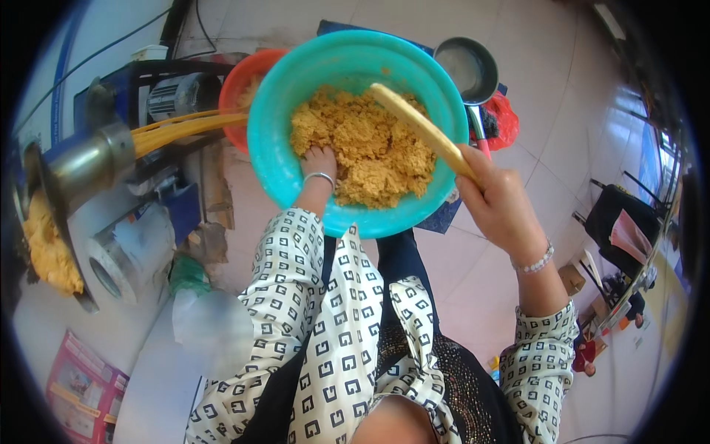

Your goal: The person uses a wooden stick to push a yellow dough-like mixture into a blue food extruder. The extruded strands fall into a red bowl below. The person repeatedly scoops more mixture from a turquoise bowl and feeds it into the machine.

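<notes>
Left hand (319,160): low, back turned up, fingers pointing away from the body, fingertips hidden.
Left wrist (318,185): nearly straight, ringed by a thin band.
Left arm (285,259): reaches forward and inward, sleeved almost to the wrist.
Right hand (503,200): fingers and thumb curled in a grip, knuckles up.
Right wrist (531,260): wears beads.
Right forearm (545,296): partly bare, angled forward and leftward.
</notes>
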Tool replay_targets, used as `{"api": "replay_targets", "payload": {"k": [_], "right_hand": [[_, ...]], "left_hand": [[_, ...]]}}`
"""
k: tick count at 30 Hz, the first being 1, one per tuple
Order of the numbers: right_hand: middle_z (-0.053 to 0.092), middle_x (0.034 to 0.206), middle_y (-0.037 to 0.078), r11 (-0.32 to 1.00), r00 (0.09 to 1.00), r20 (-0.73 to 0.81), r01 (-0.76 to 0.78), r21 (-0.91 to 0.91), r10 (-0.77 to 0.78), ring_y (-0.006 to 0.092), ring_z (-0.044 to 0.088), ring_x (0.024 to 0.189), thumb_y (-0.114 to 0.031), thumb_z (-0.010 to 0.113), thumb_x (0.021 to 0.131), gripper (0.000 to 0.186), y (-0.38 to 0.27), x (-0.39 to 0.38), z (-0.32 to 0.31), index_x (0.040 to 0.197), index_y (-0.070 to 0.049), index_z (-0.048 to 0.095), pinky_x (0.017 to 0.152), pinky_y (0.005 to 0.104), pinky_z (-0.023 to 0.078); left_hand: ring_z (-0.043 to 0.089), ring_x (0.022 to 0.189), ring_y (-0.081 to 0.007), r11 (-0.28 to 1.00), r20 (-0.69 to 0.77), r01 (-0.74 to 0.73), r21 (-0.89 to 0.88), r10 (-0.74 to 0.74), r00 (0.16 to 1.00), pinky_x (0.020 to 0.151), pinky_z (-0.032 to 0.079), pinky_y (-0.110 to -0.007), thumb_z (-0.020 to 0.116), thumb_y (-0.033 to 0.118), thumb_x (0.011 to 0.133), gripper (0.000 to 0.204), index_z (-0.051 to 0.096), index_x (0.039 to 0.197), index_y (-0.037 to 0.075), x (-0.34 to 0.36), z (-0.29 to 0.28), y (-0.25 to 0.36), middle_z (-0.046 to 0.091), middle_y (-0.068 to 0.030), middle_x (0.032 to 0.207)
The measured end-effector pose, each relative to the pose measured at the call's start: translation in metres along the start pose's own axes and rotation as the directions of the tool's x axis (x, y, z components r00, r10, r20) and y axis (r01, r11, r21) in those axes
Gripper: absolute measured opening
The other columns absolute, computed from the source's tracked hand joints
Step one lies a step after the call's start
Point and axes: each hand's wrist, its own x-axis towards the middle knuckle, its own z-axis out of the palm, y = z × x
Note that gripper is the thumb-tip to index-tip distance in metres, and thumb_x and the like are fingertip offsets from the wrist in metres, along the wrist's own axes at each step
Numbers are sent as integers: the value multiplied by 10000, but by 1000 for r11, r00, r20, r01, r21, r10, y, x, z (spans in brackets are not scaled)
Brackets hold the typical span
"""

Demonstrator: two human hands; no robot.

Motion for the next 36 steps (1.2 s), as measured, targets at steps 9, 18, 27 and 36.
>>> {"api": "replay_targets", "payload": {"k": [9, 18, 27, 36], "right_hand": [[608, 688, 203, 993, 991, -88, 109, 55, -103, 359, 637, 618, -78, 587, 915, 206, 19, 4, -6, 1108, -7, 570, 573, 421, 480], [624, 718, 227, 983, 970, -165, 181, -14, -180, 377, 650, 658, -99, 586, 917, 206, 18, 15, -3, 1102, -12, 566, 587, 438, 494], [672, 885, 247, 949, 950, -27, 312, 44, -311, 383, 692, 777, -77, 573, 943, 394, -77, 20, -5, 1322, 17, 518, 668, 398, 541], [594, 704, 116, 598, 638, 40, 739, -310, -769, 285, 605, 538, -79, 625, 875, 632, -217, 39, -17, 1464, -3, 410, 490, 393, 489]], "left_hand": [[696, 888, -322, 891, -92, -176, -418, 152, 984, 777, 564, -455, 684, 79, 873, 495, 574, 1354, 43, -3, -76, -20, 706, -202, 1086], [681, 756, -254, 504, -71, -57, -862, -8, 997, 613, 538, -384, 736, 105, 829, 339, 640, 1132, -14, -22, -68, -4, 703, -174, 900], [585, 1154, -350, 30, 122, 119, -992, 300, 946, 751, 552, -523, 726, 679, 749, 929, 424, 1462, 166, -56, -93, -6, 569, -151, 1333], [664, 964, -250, -67, 125, 124, -990, -2, 992, 738, 546, -364, 744, 216, 807, 531, 607, 1251, -41, -85, -99, -14, 678, -177, 1109]]}}
